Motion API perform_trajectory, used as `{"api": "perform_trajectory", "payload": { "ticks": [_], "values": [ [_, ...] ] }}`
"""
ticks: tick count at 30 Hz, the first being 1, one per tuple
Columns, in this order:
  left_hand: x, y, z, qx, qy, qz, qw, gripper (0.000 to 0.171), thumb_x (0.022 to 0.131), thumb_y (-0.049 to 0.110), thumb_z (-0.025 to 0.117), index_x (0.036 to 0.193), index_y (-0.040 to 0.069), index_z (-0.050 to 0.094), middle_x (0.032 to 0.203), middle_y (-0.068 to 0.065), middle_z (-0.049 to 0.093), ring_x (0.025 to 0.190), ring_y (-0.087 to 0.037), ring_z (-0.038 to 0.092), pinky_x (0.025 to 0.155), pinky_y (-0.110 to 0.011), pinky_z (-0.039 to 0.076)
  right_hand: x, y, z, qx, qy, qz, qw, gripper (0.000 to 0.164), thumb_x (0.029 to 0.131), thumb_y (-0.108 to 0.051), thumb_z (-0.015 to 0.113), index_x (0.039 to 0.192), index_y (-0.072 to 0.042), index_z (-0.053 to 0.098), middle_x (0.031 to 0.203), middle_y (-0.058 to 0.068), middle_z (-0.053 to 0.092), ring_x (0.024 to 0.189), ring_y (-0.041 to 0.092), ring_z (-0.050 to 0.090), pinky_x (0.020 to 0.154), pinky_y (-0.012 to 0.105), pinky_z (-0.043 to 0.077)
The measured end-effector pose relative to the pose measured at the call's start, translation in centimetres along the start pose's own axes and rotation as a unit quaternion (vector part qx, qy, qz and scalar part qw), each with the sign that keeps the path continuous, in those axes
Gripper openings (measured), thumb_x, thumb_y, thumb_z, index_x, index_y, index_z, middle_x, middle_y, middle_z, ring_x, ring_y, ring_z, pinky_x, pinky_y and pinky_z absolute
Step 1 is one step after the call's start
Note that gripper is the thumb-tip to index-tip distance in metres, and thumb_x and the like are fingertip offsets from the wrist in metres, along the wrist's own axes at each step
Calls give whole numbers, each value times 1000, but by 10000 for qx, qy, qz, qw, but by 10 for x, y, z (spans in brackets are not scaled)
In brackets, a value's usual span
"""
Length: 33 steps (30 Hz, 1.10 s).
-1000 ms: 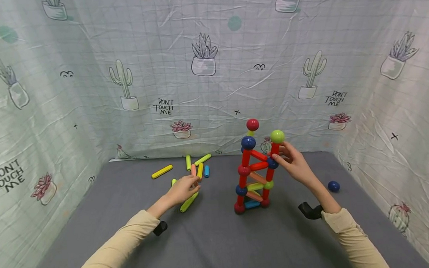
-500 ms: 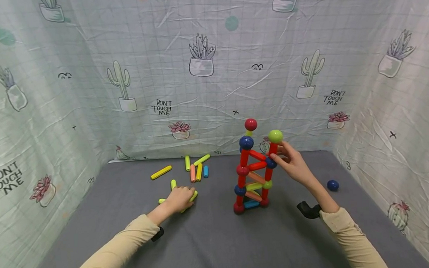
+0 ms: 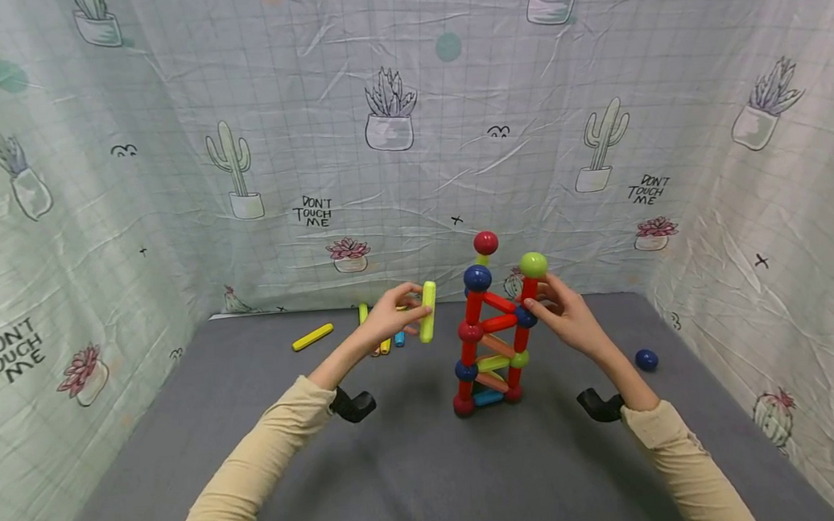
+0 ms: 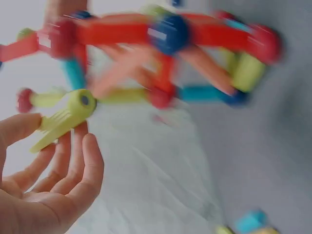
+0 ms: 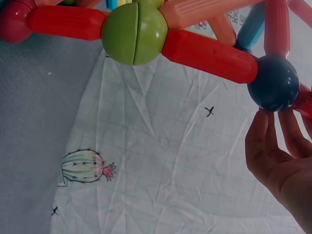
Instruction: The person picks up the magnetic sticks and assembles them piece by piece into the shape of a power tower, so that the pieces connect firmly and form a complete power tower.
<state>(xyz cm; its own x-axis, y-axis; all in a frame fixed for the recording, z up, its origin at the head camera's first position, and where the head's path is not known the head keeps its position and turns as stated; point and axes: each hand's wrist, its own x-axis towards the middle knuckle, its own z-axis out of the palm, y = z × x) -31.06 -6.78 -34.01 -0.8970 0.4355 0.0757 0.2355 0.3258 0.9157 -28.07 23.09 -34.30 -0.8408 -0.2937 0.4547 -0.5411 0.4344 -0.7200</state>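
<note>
A tower [image 3: 497, 323] of magnetic rods and balls stands upright on the table, with red rods at its corners and orange, yellow-green and blue rods between. My right hand [image 3: 566, 311] grips its upper right side, fingertips at a dark blue ball [image 5: 274, 83] and the red rod above, beneath a lime green ball [image 3: 533, 265]. To the left of the tower, my left hand [image 3: 392, 315] pinches a yellow-green rod [image 3: 428, 312] between thumb and fingers, raised off the table and nearly upright. The left wrist view shows this rod [image 4: 80, 105] end-on, with the tower blurred behind it.
Behind my left hand lie loose rods, among them a yellow one [image 3: 313, 337] and a blue one [image 3: 400, 339], partly hidden by the hand. A single blue ball [image 3: 646, 360] rests at the right. Printed cloth [image 3: 397, 189] closes off the back and sides.
My left hand went down to the loose rods at the front left, picked up a yellow-green one, and lifted it right toward the tower. My right hand stays at the tower.
</note>
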Motion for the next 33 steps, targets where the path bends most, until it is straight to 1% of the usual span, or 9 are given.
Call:
{"api": "perform_trajectory", "payload": {
  "ticks": [4, 9, 18, 21, 24, 26, 29, 31, 33],
  "values": [
    [13, 29, 10, -434, 53, 246, 9987, 38, 89, 19, 53, 125, 7, 43, 117, -22, 55, 91, -25, 61, 75, -43, 51, 0, 3, -2, -61, -60, 85, 9999, 46, 92, -18, 49, 134, -10, 36, 113, 20, 58, 93, -5, 54, 83, 32, 49],
    [26, 41, 23, -527, -16, 436, 9977, 40, 89, 16, 53, 126, 6, 42, 116, -22, 55, 91, -30, 60, 75, -41, 52, -1, 5, -3, 34, -86, 127, 9999, 46, 93, -20, 47, 135, -10, 35, 113, 20, 57, 92, -11, 51, 86, 47, 45],
    [41, 42, 29, -579, -484, 239, 9969, 35, 91, 18, 50, 124, 7, 44, 114, -22, 55, 97, -39, 57, 73, -38, 53, -2, 4, -3, 92, -131, 50, 9999, 44, 92, -13, 48, 133, -4, 35, 111, 20, 58, 93, -7, 53, 86, 48, 46],
    [45, 46, 29, -469, -514, 303, 9971, 34, 91, 20, 50, 123, 7, 46, 113, -20, 56, 91, -33, 60, 73, -37, 53, -1, 3, -3, 64, -122, 95, 9999, 44, 92, -12, 48, 133, -6, 36, 112, 20, 58, 95, -1, 55, 86, 49, 45],
    [49, 50, 29, -498, -484, 386, 9968, 39, 91, 17, 50, 127, 6, 39, 112, -21, 56, 81, -22, 61, 70, -35, 53, -1, 2, -4, 76, -132, 190, 9997, 43, 92, -16, 48, 133, -8, 36, 113, 20, 57, 99, 13, 57, 88, 49, 44],
    [52, 52, 27, -588, -474, 468, 9960, 50, 90, 13, 52, 134, 11, 27, 109, -24, 58, 73, -17, 61, 65, -34, 54, 0, 1, -4, 82, -145, 224, 9996, 43, 92, -19, 47, 133, -9, 36, 113, 20, 57, 101, 24, 57, 89, 49, 44],
    [59, 54, 22, -623, -735, 611, 9935, 72, 89, 9, 52, 141, 27, 7, 105, -27, 59, 69, -20, 62, 61, -36, 54, 1, 1, -4, 100, -173, 204, 9996, 44, 93, -19, 47, 133, -6, 36, 112, 22, 57, 102, 33, 55, 89, 50, 43],
    [64, 56, 16, -523, -1069, 644, 9908, 81, 88, 7, 52, 141, 39, -2, 103, -28, 59, 72, -28, 63, 60, -38, 54, 2, 1, -4, 90, -165, 200, 9996, 44, 92, -20, 47, 133, -6, 36, 112, 21, 57, 101, 27, 57, 89, 50, 44],
    [68, 59, 11, -354, -1432, 614, 9872, 82, 89, 7, 50, 139, 45, -3, 103, -25, 60, 77, -32, 63, 63, -39, 54, 2, 1, -4, 81, -152, 194, 9997, 44, 92, -20, 48, 132, -6, 36, 111, 21, 58, 99, 23, 58, 88, 50, 44]
  ]
}}
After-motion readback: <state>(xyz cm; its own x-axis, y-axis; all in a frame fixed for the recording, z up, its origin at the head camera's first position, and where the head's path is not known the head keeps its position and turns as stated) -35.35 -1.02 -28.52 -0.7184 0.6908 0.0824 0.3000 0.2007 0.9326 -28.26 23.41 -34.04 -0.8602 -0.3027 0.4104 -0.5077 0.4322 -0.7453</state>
